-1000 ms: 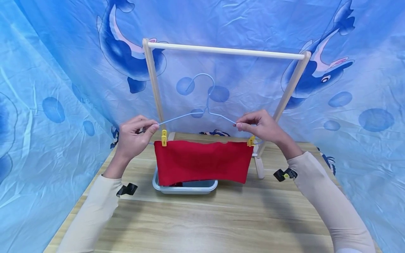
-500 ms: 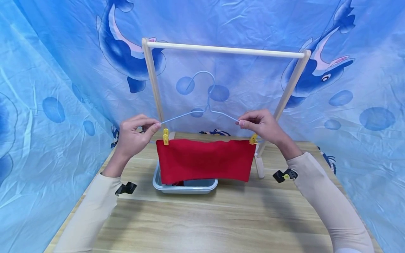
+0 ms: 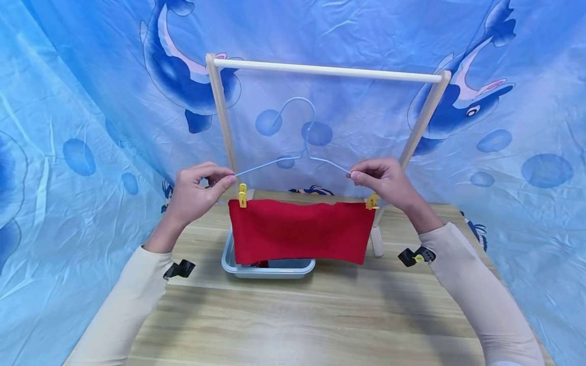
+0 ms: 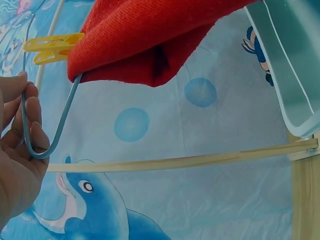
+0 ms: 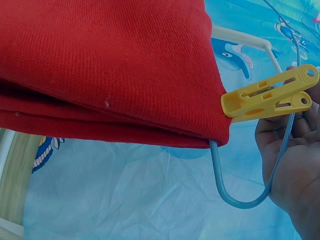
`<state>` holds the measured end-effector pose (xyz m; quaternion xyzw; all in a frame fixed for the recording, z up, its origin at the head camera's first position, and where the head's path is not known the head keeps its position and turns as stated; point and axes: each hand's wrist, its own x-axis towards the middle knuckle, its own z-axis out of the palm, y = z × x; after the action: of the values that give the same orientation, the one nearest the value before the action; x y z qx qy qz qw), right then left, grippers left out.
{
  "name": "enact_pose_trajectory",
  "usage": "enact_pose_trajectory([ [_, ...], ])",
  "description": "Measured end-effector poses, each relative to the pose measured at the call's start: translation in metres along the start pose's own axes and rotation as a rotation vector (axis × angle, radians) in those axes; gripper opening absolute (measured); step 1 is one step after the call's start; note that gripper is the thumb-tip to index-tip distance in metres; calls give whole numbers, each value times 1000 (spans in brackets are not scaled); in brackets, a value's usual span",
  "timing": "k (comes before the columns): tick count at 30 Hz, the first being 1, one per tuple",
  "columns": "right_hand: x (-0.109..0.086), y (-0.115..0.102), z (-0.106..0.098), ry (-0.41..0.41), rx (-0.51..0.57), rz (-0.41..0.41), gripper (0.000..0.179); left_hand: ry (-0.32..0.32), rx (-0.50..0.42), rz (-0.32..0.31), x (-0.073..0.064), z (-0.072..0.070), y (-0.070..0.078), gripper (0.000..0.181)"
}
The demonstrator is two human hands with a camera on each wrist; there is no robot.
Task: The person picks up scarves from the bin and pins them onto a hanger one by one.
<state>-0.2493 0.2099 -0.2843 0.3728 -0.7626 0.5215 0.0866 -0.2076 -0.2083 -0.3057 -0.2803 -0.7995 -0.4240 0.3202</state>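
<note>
A light blue wire hanger [image 3: 270, 164] is held up between both hands, its hook pointing upward below the rack's bar. My left hand [image 3: 198, 195] pinches its left shoulder wire between thumb and fingers. On the other side my right hand [image 3: 382, 183] pinches the right shoulder wire the same way. Red knit cloth [image 3: 299, 231] hangs folded over the hanger's lower bar. One yellow clothespin [image 4: 52, 47] clips the cloth at its left corner, and another yellow clothespin [image 5: 270, 95] clips the right corner, close by the right hand.
Behind the hanger stands a wooden rack with a white top bar [image 3: 327, 71]. A pale blue basin [image 3: 267, 273] sits on the wood-grain table [image 3: 284, 320], partly hidden by the cloth, with something dark red inside. Blue dolphin-print curtain [image 3: 531, 218] surrounds the table.
Both hands have shifted slightly right and the hanger has risen a little, its hook now nearer the rack's bar. The cloth and clothespins moved along with it; both grips stayed the same.
</note>
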Motion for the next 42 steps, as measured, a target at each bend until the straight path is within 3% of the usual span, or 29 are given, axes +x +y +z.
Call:
enact_pose_trajectory([
  [7, -4, -8, -7, 33, -23, 1, 12, 3, -5, -14, 7, -3, -1, 15],
  [15, -10, -17, -20, 73, -59, 13, 12, 151, -110, -181, 21, -4, -18, 20],
  [21, -15, -28, -31, 108, -104, 5, 12, 235, -110, -304, 26, 0, -36, 35],
  [34, -25, -49, -52, 177, -167, 63, 15, 250, -49, -428, 33, 30, -79, 59],
  [42, -30, -63, -66, 247, -209, 85, 16, 237, -32, -429, 36, 46, -94, 61],
])
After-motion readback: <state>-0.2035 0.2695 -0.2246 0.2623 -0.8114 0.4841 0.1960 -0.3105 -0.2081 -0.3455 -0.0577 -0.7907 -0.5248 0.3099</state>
